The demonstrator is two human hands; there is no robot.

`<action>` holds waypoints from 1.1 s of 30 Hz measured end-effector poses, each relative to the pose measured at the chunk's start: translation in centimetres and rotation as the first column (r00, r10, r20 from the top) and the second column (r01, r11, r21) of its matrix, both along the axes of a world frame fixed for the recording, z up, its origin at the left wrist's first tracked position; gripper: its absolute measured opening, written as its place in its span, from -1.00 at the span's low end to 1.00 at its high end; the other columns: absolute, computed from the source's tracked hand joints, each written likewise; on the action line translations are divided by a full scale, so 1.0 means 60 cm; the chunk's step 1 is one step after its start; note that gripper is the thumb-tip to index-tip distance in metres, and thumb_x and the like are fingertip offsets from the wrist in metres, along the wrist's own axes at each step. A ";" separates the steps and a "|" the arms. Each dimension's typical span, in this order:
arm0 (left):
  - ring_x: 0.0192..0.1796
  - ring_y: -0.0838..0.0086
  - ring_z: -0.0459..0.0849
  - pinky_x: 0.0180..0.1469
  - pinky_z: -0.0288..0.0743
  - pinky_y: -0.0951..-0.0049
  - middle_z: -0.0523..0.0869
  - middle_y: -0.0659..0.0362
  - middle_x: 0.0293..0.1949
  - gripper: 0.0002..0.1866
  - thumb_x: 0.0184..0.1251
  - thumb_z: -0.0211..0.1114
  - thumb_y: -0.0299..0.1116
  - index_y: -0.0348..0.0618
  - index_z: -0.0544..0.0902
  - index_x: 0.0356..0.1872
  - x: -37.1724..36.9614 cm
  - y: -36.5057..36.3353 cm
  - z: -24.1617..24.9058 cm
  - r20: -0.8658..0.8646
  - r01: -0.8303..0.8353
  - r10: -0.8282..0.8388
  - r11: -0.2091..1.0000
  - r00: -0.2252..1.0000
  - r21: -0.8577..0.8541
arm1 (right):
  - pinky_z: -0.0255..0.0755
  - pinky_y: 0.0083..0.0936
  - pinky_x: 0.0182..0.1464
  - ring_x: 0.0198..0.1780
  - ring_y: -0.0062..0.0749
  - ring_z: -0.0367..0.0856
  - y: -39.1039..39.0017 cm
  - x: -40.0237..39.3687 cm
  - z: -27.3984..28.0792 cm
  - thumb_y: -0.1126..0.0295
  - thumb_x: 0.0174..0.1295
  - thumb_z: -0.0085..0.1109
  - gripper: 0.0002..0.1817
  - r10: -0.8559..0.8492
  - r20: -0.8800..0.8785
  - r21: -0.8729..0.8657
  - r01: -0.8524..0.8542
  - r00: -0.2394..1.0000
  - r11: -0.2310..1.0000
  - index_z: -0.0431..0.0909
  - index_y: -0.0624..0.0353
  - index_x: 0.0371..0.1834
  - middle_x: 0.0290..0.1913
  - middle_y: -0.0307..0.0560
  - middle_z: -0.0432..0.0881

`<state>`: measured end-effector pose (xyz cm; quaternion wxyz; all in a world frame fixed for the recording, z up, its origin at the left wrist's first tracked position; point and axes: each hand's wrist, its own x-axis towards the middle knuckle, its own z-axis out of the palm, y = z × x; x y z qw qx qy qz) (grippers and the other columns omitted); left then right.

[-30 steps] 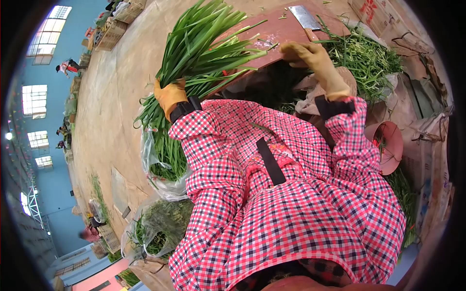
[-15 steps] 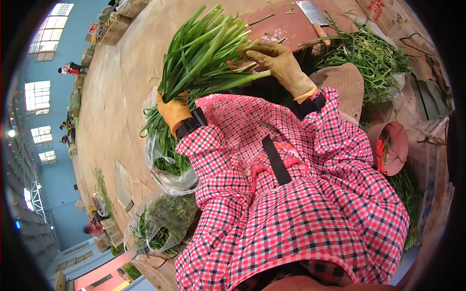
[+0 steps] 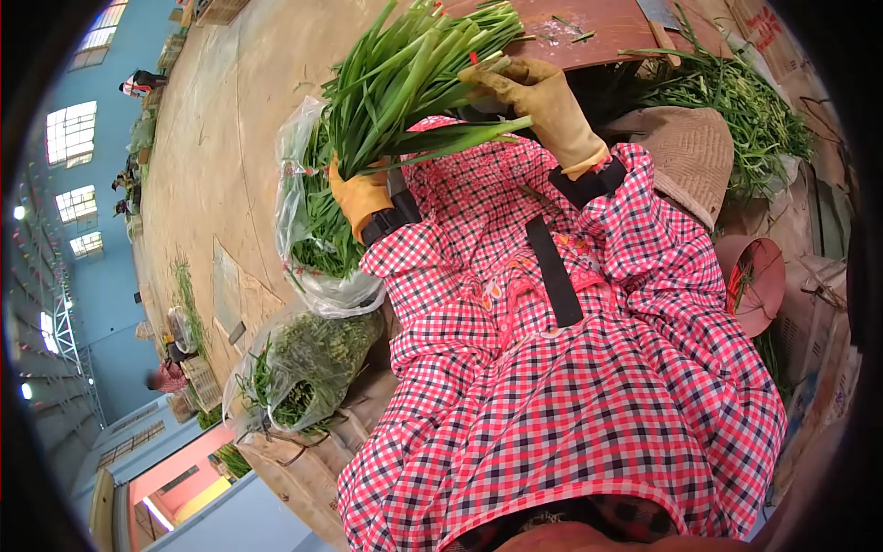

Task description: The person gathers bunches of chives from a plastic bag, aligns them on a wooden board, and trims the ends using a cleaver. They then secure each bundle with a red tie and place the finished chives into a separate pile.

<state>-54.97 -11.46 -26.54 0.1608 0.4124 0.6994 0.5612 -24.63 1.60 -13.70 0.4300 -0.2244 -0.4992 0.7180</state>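
Note:
A large bunch of long green leafy stalks (image 3: 405, 87) lies across my lap's far side, its stem ends toward the upper right. My left hand (image 3: 361, 198), in an orange glove, is wrapped round the leafy end. The gloved right hand (image 3: 538, 101) touches the right edge of the bunch, with thumb and fingers pinched near the stalks; what lies between the fingertips is too small to make out. Small red bits (image 3: 474, 58) show beside those fingertips.
Clear bags of greens (image 3: 326, 290) (image 3: 313, 368) stand at the left. A reddish board (image 3: 589, 28) holds a cleaver (image 3: 659, 23) at the top. Loose greens (image 3: 736, 101), a woven hat (image 3: 690, 156) and a pink container (image 3: 759, 285) are on the right. Distant people (image 3: 143, 83) are at the upper left.
The view has shifted, so the bags and hat appear farther right. Both hands remain at the bunch; the right hand's fingers are now closer together, near the stalks.

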 end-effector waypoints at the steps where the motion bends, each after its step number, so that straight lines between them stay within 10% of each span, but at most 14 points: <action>1: 0.05 0.36 0.70 0.21 0.53 0.34 0.75 0.10 0.07 -0.63 0.46 0.18 -0.28 -0.31 0.50 0.15 -0.005 0.005 -0.015 0.171 0.001 -0.010 0.999 0.985 0.050 | 0.57 -0.62 -0.02 -0.10 -0.55 0.72 -0.005 0.004 0.012 0.35 0.41 0.22 -0.74 -0.039 0.032 0.026 0.038 0.999 0.999 0.71 0.30 -0.01 -0.12 -0.11 0.77; 4: 0.02 0.34 0.71 0.18 0.55 0.31 0.75 0.09 0.05 -0.64 0.48 0.16 -0.24 -0.31 0.54 0.11 -0.006 0.029 -0.038 0.634 -0.036 -0.102 0.979 0.767 0.201 | 0.55 -0.64 -0.06 -0.16 -0.58 0.71 0.003 0.025 0.034 0.34 0.40 0.24 -0.77 -0.189 0.100 0.151 0.173 0.977 0.973 0.74 0.25 -0.04 -0.16 -0.14 0.78; 7: 0.00 0.31 0.71 0.16 0.57 0.29 0.76 0.09 0.03 -0.65 0.49 0.13 -0.23 -0.30 0.55 0.09 0.001 0.032 -0.028 0.663 -0.055 -0.118 0.971 0.739 0.234 | 0.54 -0.55 -0.11 -0.15 -0.48 0.73 0.027 0.074 0.058 0.33 0.38 0.25 -0.80 -0.391 0.116 0.345 0.332 0.913 0.878 0.76 0.21 -0.12 -0.22 -0.13 0.79; 9: -0.01 0.30 0.72 0.15 0.58 0.27 0.76 0.08 0.02 -0.65 0.50 0.11 -0.22 -0.30 0.56 0.08 0.005 0.028 -0.010 0.682 -0.072 -0.126 0.965 0.720 0.254 | 0.56 -0.57 -0.08 -0.14 -0.46 0.71 0.071 0.137 0.037 0.34 0.42 0.17 -0.76 -0.733 0.114 0.906 0.234 0.671 0.354 0.72 -0.05 0.07 -0.18 -0.22 0.76; 11: -0.02 0.28 0.72 0.13 0.60 0.26 0.76 0.08 0.01 -0.65 0.50 0.10 -0.21 -0.29 0.57 0.06 0.006 0.030 0.009 0.701 -0.094 -0.130 0.958 0.702 0.272 | 0.59 -0.30 -0.22 -0.23 -0.18 0.73 0.084 0.176 0.072 0.38 0.29 0.21 -0.82 -0.651 -0.031 0.311 0.626 0.759 0.715 0.70 0.25 -0.18 -0.25 0.09 0.75; 12: -0.04 0.20 0.72 0.09 0.62 0.19 0.76 0.07 -0.02 -0.64 0.50 0.07 -0.17 -0.24 0.62 0.04 0.007 0.038 0.026 0.924 -0.273 -0.196 0.917 0.330 0.292 | 0.57 -0.35 -0.11 -0.18 -0.24 0.72 0.125 0.257 0.048 0.28 0.36 0.18 -0.78 -0.868 0.111 0.760 0.521 0.484 0.388 0.69 0.08 -0.04 -0.20 -0.04 0.75; 14: -0.02 0.17 0.72 0.08 0.63 0.15 0.76 0.06 -0.01 -0.63 0.49 0.07 -0.15 -0.22 0.64 0.02 -0.032 0.022 -0.013 0.054 -0.019 0.000 0.939 0.999 0.342 | 0.53 -0.34 0.02 -0.09 -0.24 0.70 0.165 0.386 0.046 0.07 0.41 0.16 -0.67 -0.994 0.101 0.992 0.077 -0.049 0.097 0.68 -0.05 0.08 -0.13 -0.11 0.74; 16: 0.02 0.15 0.71 0.08 0.64 0.13 0.73 0.04 0.04 -0.59 0.48 0.07 -0.10 -0.17 0.62 0.10 -0.013 0.005 0.029 -0.040 -0.033 0.040 0.987 0.998 0.157 | 0.51 -0.26 0.07 -0.03 -0.16 0.68 0.176 0.450 0.078 -0.09 0.37 0.15 -0.54 -0.934 0.289 0.954 0.142 -0.210 0.263 0.66 0.00 0.09 -0.08 -0.04 0.74; 18: 0.06 0.14 0.69 0.09 0.63 0.12 0.70 0.02 0.09 -0.55 0.47 0.06 -0.06 -0.13 0.60 0.17 0.016 -0.002 0.067 0.167 -0.105 0.090 0.991 0.982 0.079 | 0.49 -0.24 0.10 0.01 -0.12 0.67 0.187 0.469 0.088 -0.19 0.34 0.15 -0.45 -0.830 0.544 0.810 0.336 -0.122 0.482 0.65 0.01 0.11 -0.04 0.00 0.73; 20: 0.15 0.17 0.65 0.18 0.56 0.09 0.64 0.02 0.19 -0.49 0.48 0.02 0.01 -0.08 0.55 0.27 0.026 0.008 0.095 0.836 -0.366 0.098 0.922 0.539 0.128 | 0.52 -0.28 -0.01 -0.09 -0.04 0.70 0.138 0.390 0.074 0.14 0.39 0.15 -0.63 -0.825 0.537 0.842 0.042 -0.177 0.538 0.63 0.09 0.12 -0.03 0.06 0.73; 22: 0.18 0.17 0.62 0.23 0.52 0.06 0.63 0.03 0.22 -0.46 0.48 0.02 0.04 -0.11 0.55 0.27 0.042 -0.004 0.106 0.766 -0.423 0.223 0.903 0.604 0.071 | 0.52 -0.45 0.07 -0.02 -0.35 0.69 0.130 0.324 0.011 0.21 0.43 0.12 -0.63 -0.459 0.657 0.567 0.009 0.598 0.824 0.61 0.19 0.16 0.00 -0.10 0.75; 24: 0.17 0.15 0.63 0.25 0.50 0.05 0.64 0.02 0.20 -0.46 0.46 0.06 0.04 -0.13 0.56 0.25 0.036 -0.022 0.079 0.529 -0.360 0.239 0.923 0.814 0.136 | 0.51 -0.53 0.13 0.03 -0.43 0.67 0.055 0.211 0.008 0.16 0.43 0.17 -0.59 0.121 0.477 0.231 -0.257 0.870 0.938 0.62 0.18 0.19 0.06 -0.12 0.72; 29: 0.13 0.15 0.65 0.25 0.51 0.10 0.68 -0.01 0.13 -0.56 0.43 0.12 -0.08 -0.16 0.63 0.13 -0.040 -0.061 -0.052 -0.097 -0.153 0.184 0.954 0.978 0.259 | 0.55 -0.41 -0.06 -0.10 -0.34 0.73 -0.095 0.041 0.002 0.24 0.32 0.30 -0.64 0.183 0.649 0.211 -0.406 0.738 0.889 0.64 0.10 0.14 -0.19 -0.04 0.75; 33: 0.09 0.18 0.66 0.25 0.51 0.11 0.69 0.01 0.09 -0.60 0.43 0.14 -0.11 -0.18 0.61 0.09 -0.049 -0.075 -0.062 0.048 -0.153 0.146 0.939 0.988 0.309 | 0.55 -0.26 -0.20 -0.21 -0.15 0.72 -0.122 0.021 -0.040 0.34 0.20 0.26 -0.78 -0.160 0.776 0.539 -0.510 0.610 0.670 0.68 -0.08 -0.08 -0.29 -0.12 0.73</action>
